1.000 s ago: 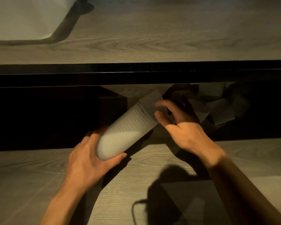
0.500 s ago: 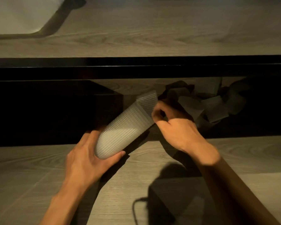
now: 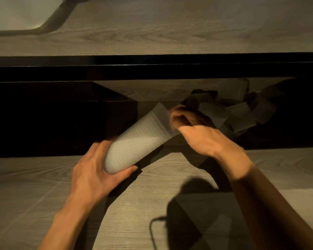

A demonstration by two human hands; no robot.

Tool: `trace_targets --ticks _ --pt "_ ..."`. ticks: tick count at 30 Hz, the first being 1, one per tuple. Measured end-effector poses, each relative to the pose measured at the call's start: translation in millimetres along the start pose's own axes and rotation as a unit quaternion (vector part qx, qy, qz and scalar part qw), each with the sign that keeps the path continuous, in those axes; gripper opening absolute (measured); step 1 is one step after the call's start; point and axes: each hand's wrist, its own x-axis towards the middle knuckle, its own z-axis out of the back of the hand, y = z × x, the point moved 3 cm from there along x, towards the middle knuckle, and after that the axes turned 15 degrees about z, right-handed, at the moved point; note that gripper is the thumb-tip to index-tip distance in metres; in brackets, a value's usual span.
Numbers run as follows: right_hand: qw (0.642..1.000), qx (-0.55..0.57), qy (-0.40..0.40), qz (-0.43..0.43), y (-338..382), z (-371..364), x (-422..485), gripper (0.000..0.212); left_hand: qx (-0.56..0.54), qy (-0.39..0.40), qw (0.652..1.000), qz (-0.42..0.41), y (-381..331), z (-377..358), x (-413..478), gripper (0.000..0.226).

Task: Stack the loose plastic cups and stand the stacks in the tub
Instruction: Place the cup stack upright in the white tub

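Observation:
My left hand (image 3: pixel 96 170) grips the lower end of a long stack of ribbed translucent plastic cups (image 3: pixel 137 141), which slants up to the right over the table's near part. My right hand (image 3: pixel 197 134) is closed around the stack's upper end, where one cup (image 3: pixel 162 112) sits partly pushed into the stack. Several loose cups (image 3: pixel 242 112) lie in a dim heap behind my right hand. A dark tub (image 3: pixel 98 112) stands left of the stack in deep shadow, its inside hidden.
A black bar (image 3: pixel 152 67) crosses the scene above the hands, with a wooden surface (image 3: pixel 170 29) beyond it. A pale rounded object (image 3: pixel 16 13) sits at the far left. A thin dark cable (image 3: pixel 154 231) lies on the near wooden tabletop (image 3: pixel 43 186).
My right hand, open beside the stack's top a second ago, has closed on the end cup and is pressing it in. The stack has shifted slightly; the view is blurred by motion.

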Motion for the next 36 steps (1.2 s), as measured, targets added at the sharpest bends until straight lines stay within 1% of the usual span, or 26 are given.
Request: trace_targets --ticks 1,2,3,4,6,8,10,12,17,19,22,24,28,32,36 --pt "0.999 0.038 0.009 -0.024 -1.4 -4.2 -4.2 0.053 -0.020 -0.001 1.000 0.011 -1.6 -0.2 -0.6 0.084" --pt "0.998 0.047 0.021 -0.028 0.2 -10.9 -3.9 0.062 -0.039 0.000 0.999 0.023 -3.6 -1.0 -1.1 0.085" --pt "0.998 0.052 0.026 -0.009 6.2 -19.2 -2.3 0.068 -0.056 0.003 0.998 0.035 -4.7 -2.4 -1.7 0.085" --pt "0.997 0.067 0.016 0.023 9.8 -28.0 1.1 0.069 -0.072 0.007 0.996 0.043 -5.5 -4.2 -2.3 0.085" --pt "0.983 0.147 -0.056 0.097 11.6 -43.2 10.2 0.072 -0.099 0.014 0.994 0.051 -4.4 -7.4 -3.5 0.084" --pt "0.953 0.235 -0.134 0.135 5.9 -54.3 20.3 0.082 -0.117 0.012 0.992 0.054 -2.5 -9.2 -4.8 0.083" --pt "0.931 0.288 -0.169 0.144 4.0 -62.4 27.9 0.084 -0.133 0.014 0.989 0.067 -1.3 -10.5 -5.1 0.082" --pt "0.922 0.308 -0.177 0.152 6.6 -68.7 32.6 0.083 -0.141 0.023 0.987 0.070 -1.1 -9.7 -5.3 0.082" --pt "0.923 0.282 -0.200 0.171 29.4 -73.3 34.0 0.077 -0.168 0.049 0.981 0.084 2.3 -4.9 -10.7 0.076" --pt "0.929 0.266 -0.185 0.176 43.3 -75.4 28.3 0.076 -0.175 0.051 0.979 0.096 3.5 -1.2 -16.0 0.079" --pt "0.949 0.194 -0.163 0.187 66.1 -72.6 9.9 0.070 -0.200 0.069 0.972 0.103 1.7 7.2 -25.8 0.089" --pt "0.955 0.145 -0.155 0.206 85.1 -64.4 -5.8 0.067 -0.216 0.066 0.968 0.105 -4.6 20.5 -34.6 0.089" --pt "0.946 0.088 -0.165 0.266 125.9 -44.2 -40.3 0.064 -0.243 0.061 0.961 0.120 -22.4 53.9 -60.2 0.089" --pt "0.943 0.062 -0.153 0.290 173.4 -19.6 -73.8 0.066 -0.279 0.037 0.951 0.131 -50.7 99.1 -87.5 0.091" --pt "0.936 0.054 -0.142 0.317 219.6 13.6 -100.1 0.069 -0.287 0.016 0.950 0.123 -79.3 147.4 -101.6 0.090"
